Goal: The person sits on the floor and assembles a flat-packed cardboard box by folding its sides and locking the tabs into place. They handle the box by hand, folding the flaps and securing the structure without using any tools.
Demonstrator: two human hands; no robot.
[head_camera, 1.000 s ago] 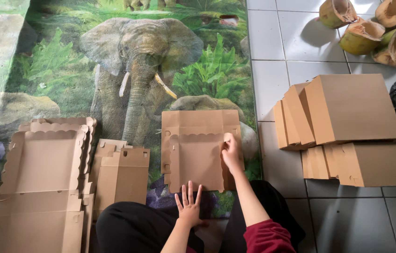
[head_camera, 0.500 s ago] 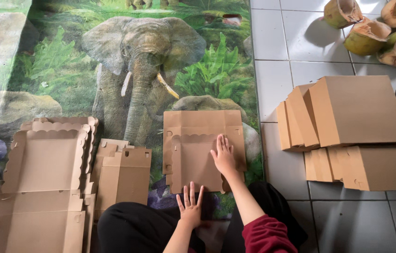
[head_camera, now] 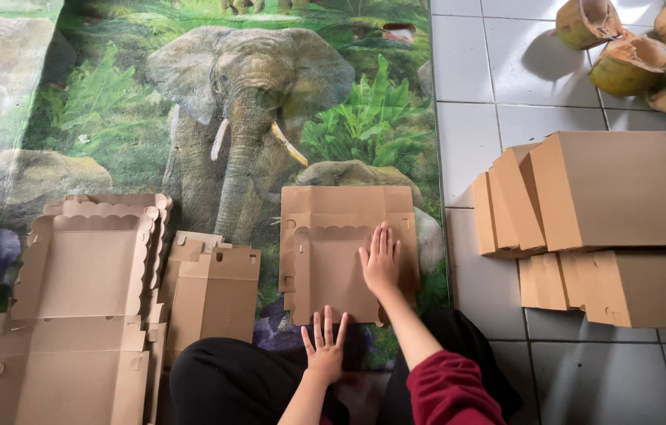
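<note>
My right hand (head_camera: 380, 264) presses flat on a half-folded blank (head_camera: 345, 252) mid-frame, left hand (head_camera: 323, 346) spread empty below; folded boxes (head_camera: 608, 197) stacked right, flat blanks (head_camera: 81, 315) waiting lower left.

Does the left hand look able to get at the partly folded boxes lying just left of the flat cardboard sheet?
Probably yes: the left hand rests open by the sheet's near edge, and nothing lies between it and the boxes.
</note>
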